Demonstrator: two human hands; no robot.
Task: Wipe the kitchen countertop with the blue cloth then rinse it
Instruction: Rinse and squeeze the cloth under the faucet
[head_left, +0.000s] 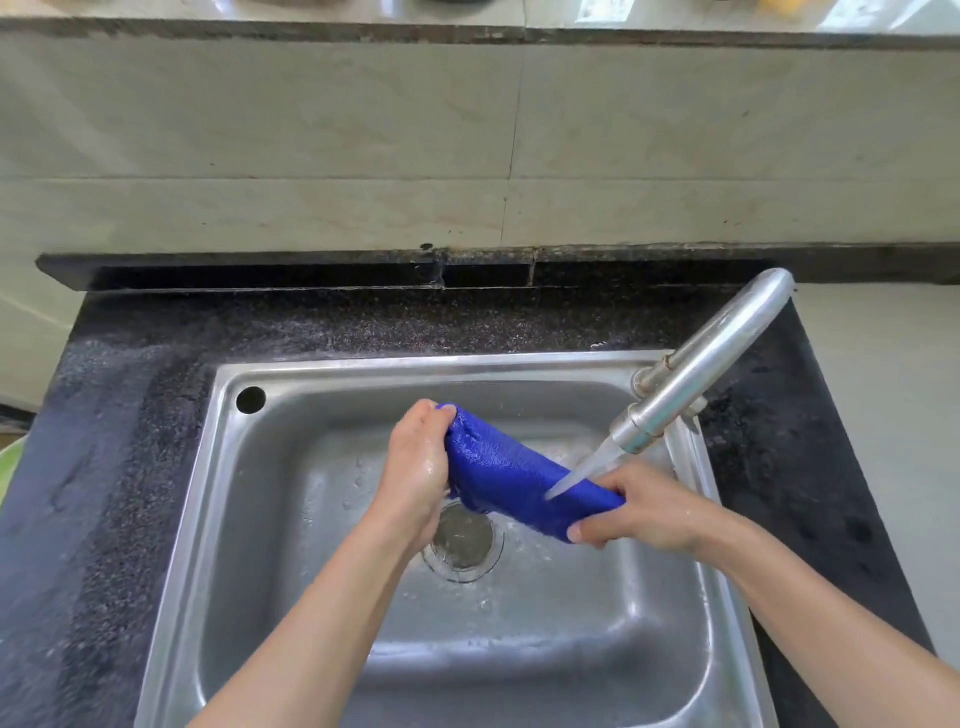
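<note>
Our forearms stretch from the bottom edge over the steel sink (218, 415), which sits in the dark, wet countertop (104, 415). At the left, our left hand (418, 467) grips the upper end of the blue cloth (504, 467) with curled fingers. The cloth is stretched between the two hands, above the drain (462, 540) — a stream of water (582, 475) falls on its lower right part. Our right hand (644, 512) pinches that lower end, just below the spout of the faucet (701, 374).
</note>
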